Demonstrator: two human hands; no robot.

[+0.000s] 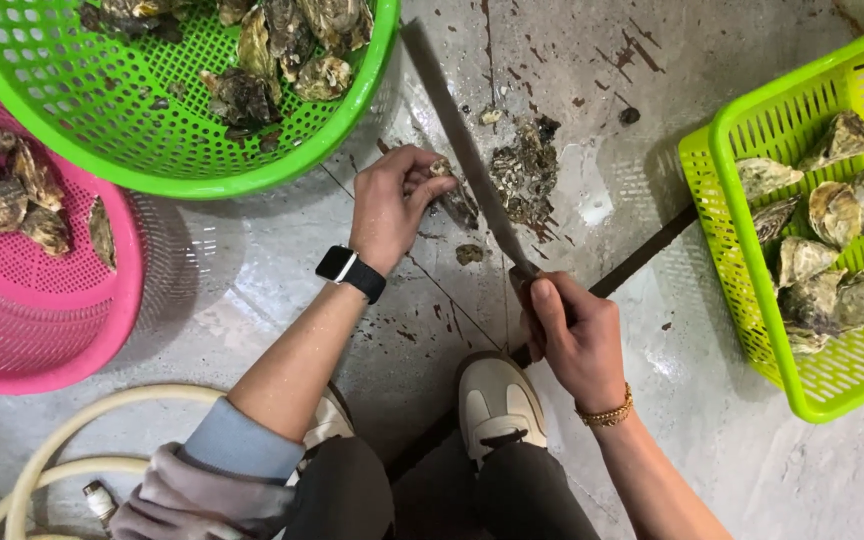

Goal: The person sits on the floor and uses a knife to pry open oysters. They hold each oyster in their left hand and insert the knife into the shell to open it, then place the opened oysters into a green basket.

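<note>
The left hand pinches a rough, crusted oyster in a narrow grip against the wet, glossy floor; the right hand wraps tight around a long flat blade. Crumbly shell debris lies just beyond the left grip; a perforated round green basket curves above it.

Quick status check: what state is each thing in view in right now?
Left hand: gripping an oyster on the floor.
Right hand: closed on a knife, blade against that oyster.
Round green basket: partly filled with oysters.
Pink basket: holds several.
Rectangular green basket: partly filled.
</note>
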